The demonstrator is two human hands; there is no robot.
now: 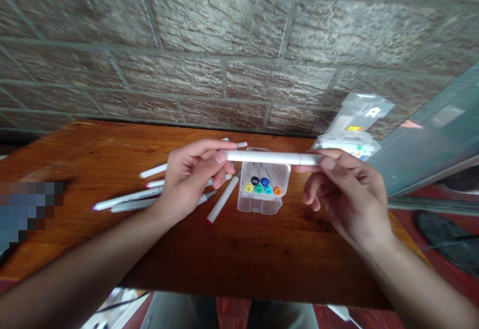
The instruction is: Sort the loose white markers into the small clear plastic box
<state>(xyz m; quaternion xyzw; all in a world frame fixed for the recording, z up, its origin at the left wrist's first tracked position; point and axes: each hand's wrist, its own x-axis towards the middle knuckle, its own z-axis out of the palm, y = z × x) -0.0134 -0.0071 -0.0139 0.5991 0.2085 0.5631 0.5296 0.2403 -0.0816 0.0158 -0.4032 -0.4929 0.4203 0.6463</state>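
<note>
A white marker is held level above the table, one end in each hand. My left hand pinches its left end between thumb and fingers. At the other end, my right hand grips the part beyond a thin seam, likely the cap. Below the marker stands a clear plastic case with several markers inside, their round ends yellow, black, green, blue, light blue and orange. Loose white markers lie around and behind my left hand. One with a red end rests just left of the case.
A second clear case with markers in it and a raised lid stands at the back right of the wooden table. A stone-block wall rises behind. Something pixelated is at the left edge.
</note>
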